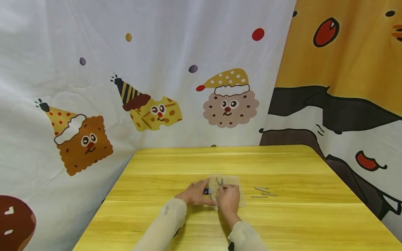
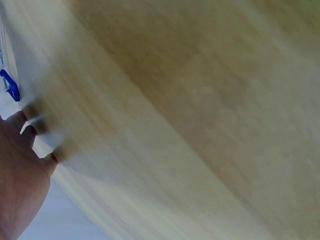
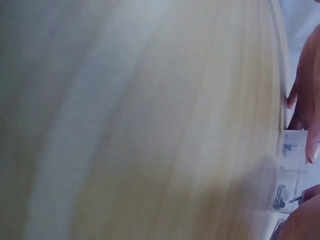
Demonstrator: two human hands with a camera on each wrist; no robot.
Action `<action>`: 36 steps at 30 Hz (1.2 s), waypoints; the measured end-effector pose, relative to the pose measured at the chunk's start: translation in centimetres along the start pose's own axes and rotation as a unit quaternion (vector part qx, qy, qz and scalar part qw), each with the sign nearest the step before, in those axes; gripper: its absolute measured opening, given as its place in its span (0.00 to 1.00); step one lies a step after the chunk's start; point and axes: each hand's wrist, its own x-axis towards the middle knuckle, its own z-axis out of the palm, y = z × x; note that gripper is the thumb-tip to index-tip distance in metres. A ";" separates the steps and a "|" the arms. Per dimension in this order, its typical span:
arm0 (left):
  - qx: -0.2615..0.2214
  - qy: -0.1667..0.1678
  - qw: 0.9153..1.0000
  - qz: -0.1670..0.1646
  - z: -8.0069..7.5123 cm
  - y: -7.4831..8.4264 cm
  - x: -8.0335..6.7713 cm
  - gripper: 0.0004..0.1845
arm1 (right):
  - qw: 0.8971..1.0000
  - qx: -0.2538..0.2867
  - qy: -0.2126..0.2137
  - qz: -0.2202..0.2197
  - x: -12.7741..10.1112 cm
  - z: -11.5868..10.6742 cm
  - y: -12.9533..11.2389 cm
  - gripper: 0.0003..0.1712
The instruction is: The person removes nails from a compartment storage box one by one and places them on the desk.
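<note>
Clear box (image 1: 231, 180) obscured, left hand (image 1: 197, 193) holding, right hand (image 1: 229, 199) possibly pinching screw (image 3: 295, 199)

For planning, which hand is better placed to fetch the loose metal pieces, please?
Likely the right hand: nearer the loose metal pieces; the left hand is at the left side of the clear box.

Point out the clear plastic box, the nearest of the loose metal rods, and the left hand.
Clear plastic box (image 1: 232, 180): head view, on bare plastic near its far edge.
Nearest loose metal rod (image 1: 260, 197): head view, midway along its shaft.
Left hand (image 1: 196, 194): head view, on the back of the hand.
</note>
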 end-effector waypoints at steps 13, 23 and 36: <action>0.007 0.009 1.000 0.010 -0.2 0.2 -0.2 0.59 | 0.997 0.071 0.009 0.031 0.8 -0.7 0.6 0.08; 0.001 0.006 1.000 0.006 0.0 0.0 0.1 0.59 | 0.995 0.095 -0.016 0.023 1.4 -1.5 0.4 0.06; -0.005 0.008 1.000 0.013 -0.1 0.0 0.1 0.59 | 0.992 0.090 -0.083 -0.016 3.8 -4.0 2.1 0.05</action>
